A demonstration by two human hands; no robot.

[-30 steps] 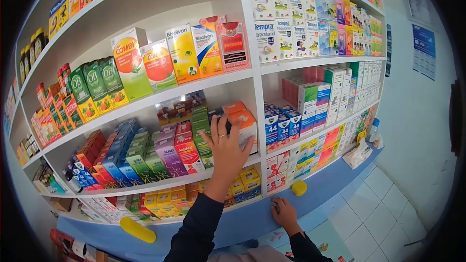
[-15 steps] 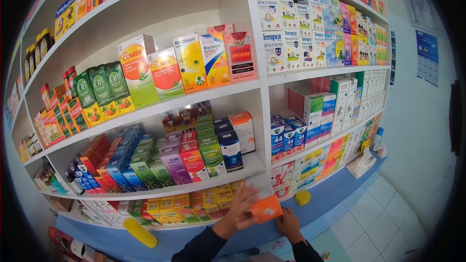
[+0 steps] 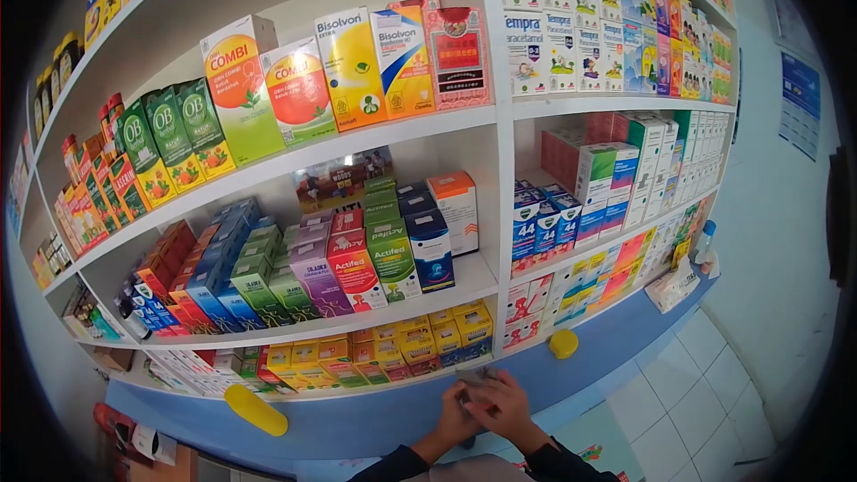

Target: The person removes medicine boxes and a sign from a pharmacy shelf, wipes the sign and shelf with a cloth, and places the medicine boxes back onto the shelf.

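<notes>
Here we count two hands, held close together low over the blue surface [image 3: 375, 406]: the left hand [image 3: 455, 416] has its fingers curled inward, and the right hand [image 3: 502, 407] is partly closed beside it, fingers bent across toward the left one. Between their fingertips we make out one small greyish thing [image 3: 474, 376], near the surface's back edge; it is too blurred and covered for us to say what it is, or which hand bears it. Two yellow pieces lie on the surface: one long yellow piece [image 3: 256, 410] toward the left end, and one round yellow piece [image 3: 563, 344] at the back edge, right of the hands. Near the right end we find one white pack [image 3: 671, 289] and one blue-capped bottle [image 3: 703, 245]. On the shelf above the hands, by its right end, stands one orange-and-white box [image 3: 457, 219], next to a row of dark blue boxes [image 3: 432, 250]. One shelf higher, along the front edge, we count three green OB boxes [image 3: 170, 138], two Combi boxes [image 3: 241, 89] and two Bisolvon boxes [image 3: 351, 71].
</notes>
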